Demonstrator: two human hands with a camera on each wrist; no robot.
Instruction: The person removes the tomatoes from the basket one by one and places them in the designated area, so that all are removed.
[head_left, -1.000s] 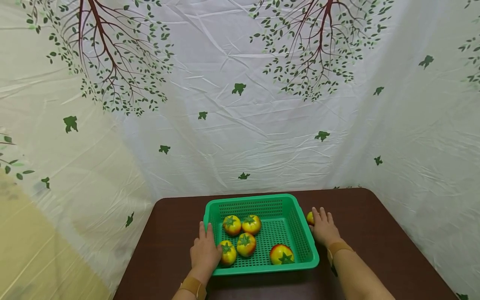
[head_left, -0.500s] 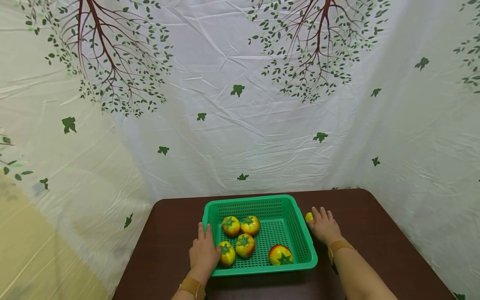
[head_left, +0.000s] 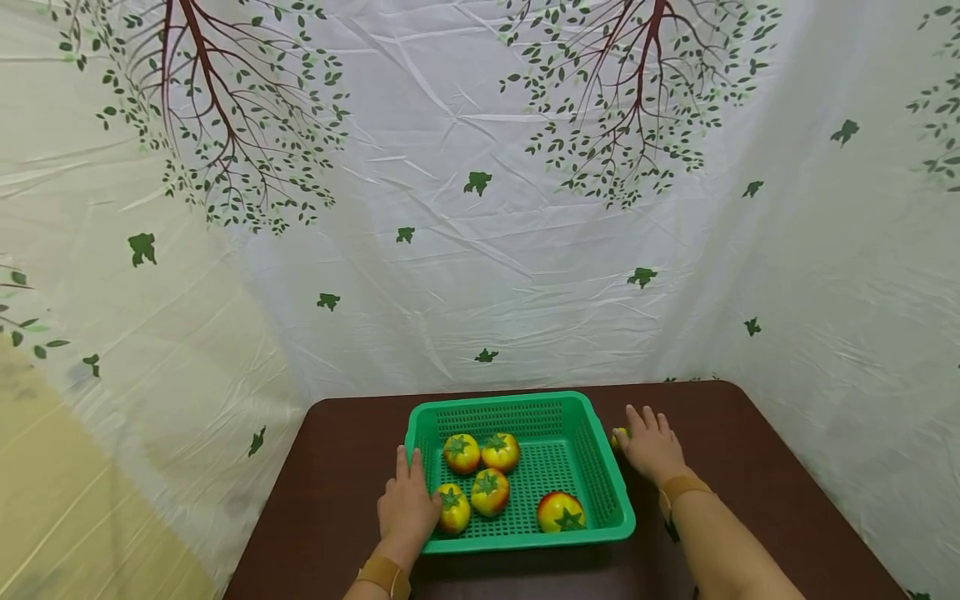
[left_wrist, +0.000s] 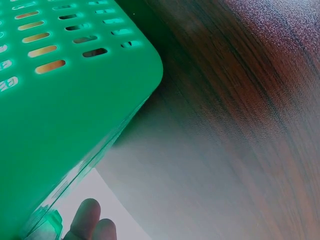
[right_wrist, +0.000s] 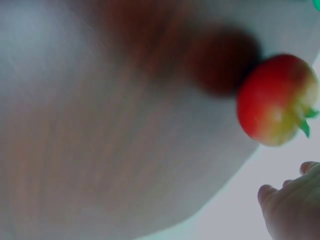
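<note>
A green perforated plastic basket (head_left: 525, 542) sits on the table, holding several red-and-yellow tomatoes, among them one tomato (head_left: 561, 512) at its near right corner. My left hand (head_left: 407, 504) rests at the basket's left rim, fingers straight and thumb over the edge. In the left wrist view two fingertips (left_wrist: 86, 217) show past the basket's outer wall (left_wrist: 75, 110). Outside the right rim, my right hand (head_left: 652, 448) is spread beside another tomato (right_wrist: 277, 100), which it mostly hides in the head view. The right wrist view shows that tomato on the table, with visible fingers (right_wrist: 295, 200) apart from it.
The dark brown table (head_left: 750, 500) extends to both sides of the basket. Behind it hangs a white curtain (head_left: 480, 275) with printed trees and leaves, and it also closes in on the left and right. A brown band (head_left: 682, 490) circles each wrist.
My right hand has shifted slightly, and its thumb now covers more of the tomato outside the basket. The left hand and the basket stay nearly still.
</note>
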